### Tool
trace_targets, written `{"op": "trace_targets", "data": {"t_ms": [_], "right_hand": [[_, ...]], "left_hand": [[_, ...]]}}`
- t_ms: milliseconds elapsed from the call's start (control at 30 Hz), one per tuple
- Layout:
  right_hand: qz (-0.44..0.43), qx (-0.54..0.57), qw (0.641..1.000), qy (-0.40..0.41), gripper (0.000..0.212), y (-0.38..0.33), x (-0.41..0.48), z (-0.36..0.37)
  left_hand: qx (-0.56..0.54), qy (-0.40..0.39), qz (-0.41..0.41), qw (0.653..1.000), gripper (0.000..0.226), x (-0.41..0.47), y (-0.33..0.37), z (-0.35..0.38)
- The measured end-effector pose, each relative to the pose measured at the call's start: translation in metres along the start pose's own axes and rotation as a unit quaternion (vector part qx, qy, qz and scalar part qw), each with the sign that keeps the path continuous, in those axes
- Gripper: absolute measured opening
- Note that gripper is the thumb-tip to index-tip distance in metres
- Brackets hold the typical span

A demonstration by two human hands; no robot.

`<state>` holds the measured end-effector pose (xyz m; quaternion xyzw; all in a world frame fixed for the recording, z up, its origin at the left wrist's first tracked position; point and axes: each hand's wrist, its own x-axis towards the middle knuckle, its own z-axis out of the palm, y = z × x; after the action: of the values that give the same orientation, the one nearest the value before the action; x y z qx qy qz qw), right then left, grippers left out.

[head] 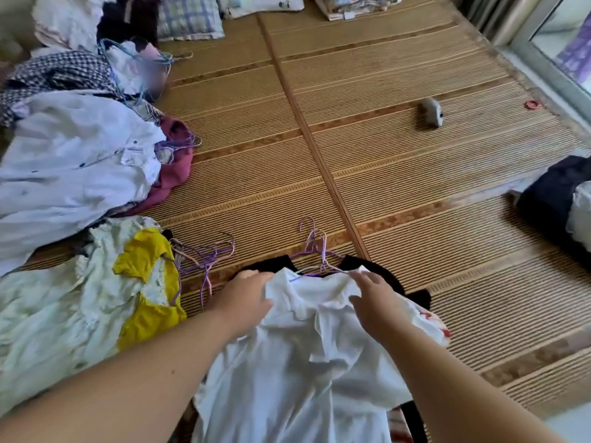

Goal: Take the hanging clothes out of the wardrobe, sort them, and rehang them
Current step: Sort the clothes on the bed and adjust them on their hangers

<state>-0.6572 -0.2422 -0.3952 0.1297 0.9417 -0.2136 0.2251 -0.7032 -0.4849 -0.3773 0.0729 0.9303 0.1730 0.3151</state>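
Observation:
A white shirt on a purple wire hanger lies on the bamboo mat in front of me, on top of a black garment. My left hand grips the shirt's left shoulder. My right hand holds its right shoulder, fingers curled over the cloth. To the left lie piles of clothes on hangers: a white-and-yellow garment, a pale blue shirt over a maroon one, and a checked garment.
Loose purple hangers lie beside the yellow garment. A dark bundle sits at the right edge. A small grey object and a red ring lie on the mat. Pillows sit at the far end.

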Motion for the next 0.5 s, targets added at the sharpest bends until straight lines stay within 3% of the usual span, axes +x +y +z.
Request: {"op": "trace_targets", "data": {"t_ms": [133,267,500], "right_hand": [[-0.067,-0.051,0.996,-0.028,0.057,-0.035,-0.019,0.004],[-0.116,-0.081,0.989,-0.051,0.057,-0.085,-0.045,0.004],[-0.200,-0.097,0.973,-0.059,0.056,-0.199,-0.098,0.034]], "left_hand": [[0.059,-0.022,0.021,0.998,0.063,-0.030,-0.009,-0.007],[0.043,-0.016,0.019,0.999,0.061,-0.066,-0.029,-0.022],[0.019,0.000,0.001,1.000,0.057,-0.140,-0.127,-0.052]]}}
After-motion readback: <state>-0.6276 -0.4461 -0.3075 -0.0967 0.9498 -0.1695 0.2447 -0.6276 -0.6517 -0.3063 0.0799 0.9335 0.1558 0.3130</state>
